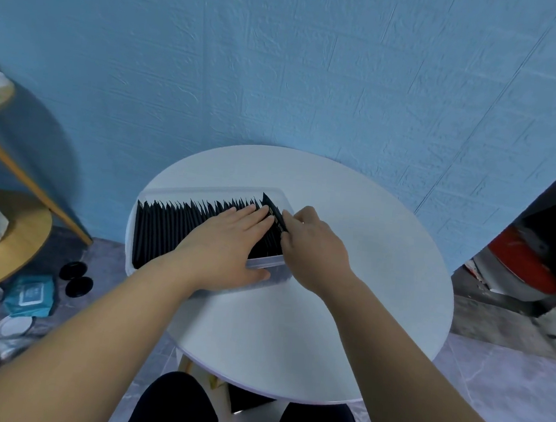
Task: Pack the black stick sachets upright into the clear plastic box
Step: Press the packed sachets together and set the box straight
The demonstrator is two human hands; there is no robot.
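A clear plastic box (205, 189) lies on the round white table (346, 302), its long side running left to right. Several black stick sachets (165, 225) stand upright in a row inside it, leaning to the left. My left hand (227, 240) lies flat across the right part of the row, fingers straight and pressing the sachets, thumb along the box's near rim. My right hand (314, 243) is at the box's right end and pinches one black sachet (275, 212), which stands tilted against the end of the row.
A blue textured wall rises right behind the table. A wooden shelf unit (9, 223) stands at the left, with a blue wipes pack (30, 294) and round lids on the floor below. A dark opening with a red object (525, 263) is at the right.
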